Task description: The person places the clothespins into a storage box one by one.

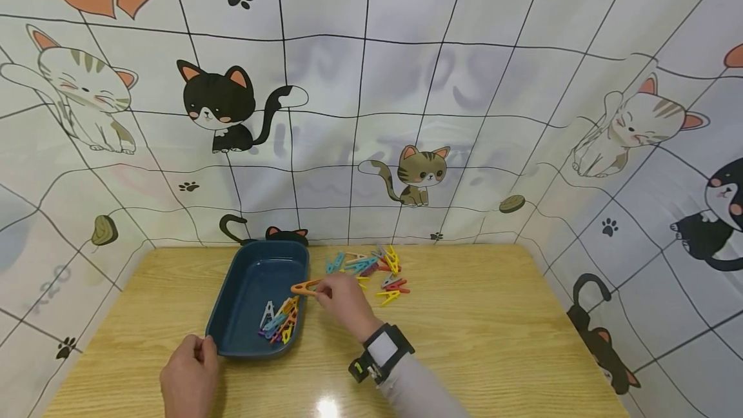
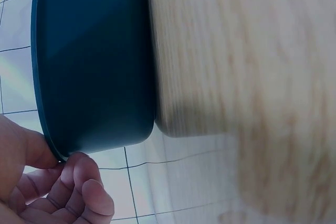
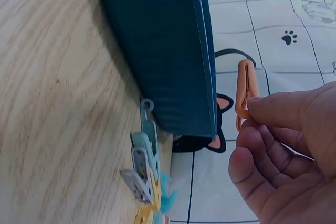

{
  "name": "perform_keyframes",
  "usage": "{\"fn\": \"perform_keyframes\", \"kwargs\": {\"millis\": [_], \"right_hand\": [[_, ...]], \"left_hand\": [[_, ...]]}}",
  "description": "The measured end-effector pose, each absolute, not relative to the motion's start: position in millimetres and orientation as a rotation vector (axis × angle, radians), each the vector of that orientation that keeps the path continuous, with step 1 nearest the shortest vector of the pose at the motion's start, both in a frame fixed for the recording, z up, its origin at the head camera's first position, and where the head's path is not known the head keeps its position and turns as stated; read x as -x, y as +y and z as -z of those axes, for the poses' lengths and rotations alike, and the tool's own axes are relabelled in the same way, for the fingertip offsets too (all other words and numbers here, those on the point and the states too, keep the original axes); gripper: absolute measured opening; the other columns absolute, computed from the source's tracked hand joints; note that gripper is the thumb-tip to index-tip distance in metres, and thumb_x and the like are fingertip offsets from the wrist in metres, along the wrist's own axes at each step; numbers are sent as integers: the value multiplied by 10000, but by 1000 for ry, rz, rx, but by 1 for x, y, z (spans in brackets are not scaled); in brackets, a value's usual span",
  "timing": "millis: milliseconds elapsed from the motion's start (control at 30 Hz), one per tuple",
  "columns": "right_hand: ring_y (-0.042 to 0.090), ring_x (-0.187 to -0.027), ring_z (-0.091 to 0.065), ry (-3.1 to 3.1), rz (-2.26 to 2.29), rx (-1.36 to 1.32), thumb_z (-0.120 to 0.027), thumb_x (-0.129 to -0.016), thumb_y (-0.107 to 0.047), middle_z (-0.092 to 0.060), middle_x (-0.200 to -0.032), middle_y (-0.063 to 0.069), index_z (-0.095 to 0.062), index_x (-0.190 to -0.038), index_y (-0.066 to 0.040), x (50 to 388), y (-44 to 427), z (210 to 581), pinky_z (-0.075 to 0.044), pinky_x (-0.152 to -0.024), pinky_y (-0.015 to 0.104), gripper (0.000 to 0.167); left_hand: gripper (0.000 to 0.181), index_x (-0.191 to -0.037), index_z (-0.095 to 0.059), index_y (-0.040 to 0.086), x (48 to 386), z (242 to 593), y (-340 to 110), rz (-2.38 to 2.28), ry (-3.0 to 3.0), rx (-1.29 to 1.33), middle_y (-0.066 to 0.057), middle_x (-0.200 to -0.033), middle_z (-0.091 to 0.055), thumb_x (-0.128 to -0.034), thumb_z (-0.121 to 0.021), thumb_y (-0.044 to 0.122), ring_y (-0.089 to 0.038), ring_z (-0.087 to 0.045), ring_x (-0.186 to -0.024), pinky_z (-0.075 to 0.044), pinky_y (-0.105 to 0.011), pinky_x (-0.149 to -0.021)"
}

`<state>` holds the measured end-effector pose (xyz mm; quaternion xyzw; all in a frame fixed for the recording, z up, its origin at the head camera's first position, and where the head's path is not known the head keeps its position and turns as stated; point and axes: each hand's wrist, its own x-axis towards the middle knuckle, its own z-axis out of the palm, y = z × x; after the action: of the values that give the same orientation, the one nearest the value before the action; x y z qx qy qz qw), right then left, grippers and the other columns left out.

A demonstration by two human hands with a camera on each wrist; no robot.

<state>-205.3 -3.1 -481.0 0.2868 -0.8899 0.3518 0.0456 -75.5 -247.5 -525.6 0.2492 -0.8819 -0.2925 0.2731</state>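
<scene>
An orange clothespin (image 1: 304,288) is pinched between thumb and fingers of the right hand (image 1: 347,305), its far end over the right rim of the dark blue tray (image 1: 238,289). In the right wrist view that hand (image 3: 286,150) holds the clothespin (image 3: 245,90) beside the tray wall (image 3: 163,51). The left hand (image 1: 190,373) pinches the tray's near left corner; the left wrist view shows thumb and fingers (image 2: 58,182) at the rim. Several coloured clothespins (image 1: 281,322) lie inside the tray, toward its near right side.
A loose pile of clothespins (image 1: 362,265) in blue, yellow, red and other colours lies on the wooden table (image 1: 476,328), right of the tray. Behind the table hangs a white cloth (image 1: 325,140) with cat drawings and a grid of dark lines.
</scene>
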Motion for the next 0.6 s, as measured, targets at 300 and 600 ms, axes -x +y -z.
{"fn": "perform_keyframes", "kwargs": {"millis": [300, 600], "right_hand": [[11, -685, -481, -2766, -956, -891, -769, -932, -122, -634, -818, -35, -781, -904, -92, 201, -21, 485, -408, -607, 138, 43], [34, -697, -471, -2778, -978, -907, -766, -925, -102, -610, -819, -31, -767, -895, -84, 199, -30, 489, -396, -619, 160, 35]], "left_hand": [[262, -695, -556, 49, 74, 526, -249, 794, -2355, -665, -50, -603, -545, -946, -627, 21, -160, -467, -514, -362, -329, -505], [259, -697, -551, 49, 75, 528, -249, 786, -2352, -646, -45, -599, -532, -942, -628, 14, -160, -454, -517, -352, -331, -507]]}}
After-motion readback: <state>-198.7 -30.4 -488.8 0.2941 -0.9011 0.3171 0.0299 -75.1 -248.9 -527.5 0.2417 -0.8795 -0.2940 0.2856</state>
